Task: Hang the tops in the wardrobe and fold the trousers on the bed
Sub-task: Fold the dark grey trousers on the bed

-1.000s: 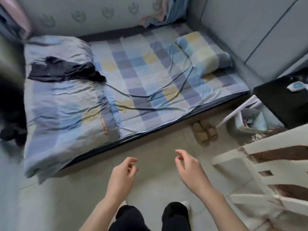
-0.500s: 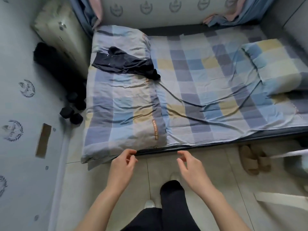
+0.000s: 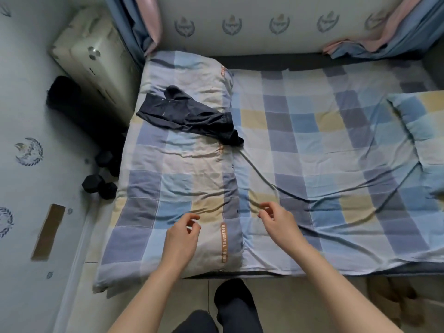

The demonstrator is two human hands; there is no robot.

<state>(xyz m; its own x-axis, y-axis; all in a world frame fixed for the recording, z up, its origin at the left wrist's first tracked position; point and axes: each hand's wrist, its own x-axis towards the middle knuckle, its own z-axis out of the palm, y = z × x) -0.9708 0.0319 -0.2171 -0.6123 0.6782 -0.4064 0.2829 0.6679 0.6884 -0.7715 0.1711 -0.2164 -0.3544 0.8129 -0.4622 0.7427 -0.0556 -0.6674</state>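
A dark pair of trousers [image 3: 189, 115] lies crumpled on the folded checked quilt [image 3: 168, 179] at the left end of the bed [image 3: 324, 140]. My left hand [image 3: 181, 239] hovers over the quilt's near end with loosely curled fingers and holds nothing. My right hand [image 3: 278, 222] hovers over the bed sheet beside the quilt, fingers loosely curled, also holding nothing. Both hands are well short of the trousers. No wardrobe or tops are in view.
A checked pillow [image 3: 420, 126] lies at the bed's right end. Black dumbbells [image 3: 99, 183] and a dark roll [image 3: 72, 102] sit on the floor left of the bed by a white unit [image 3: 93, 61]. Slippers [image 3: 394, 296] lie on the floor at the bed's near right.
I have stepped up to the bed and turned left. Both hands, still holding nothing, have moved from over the floor to over the quilt and sheet.
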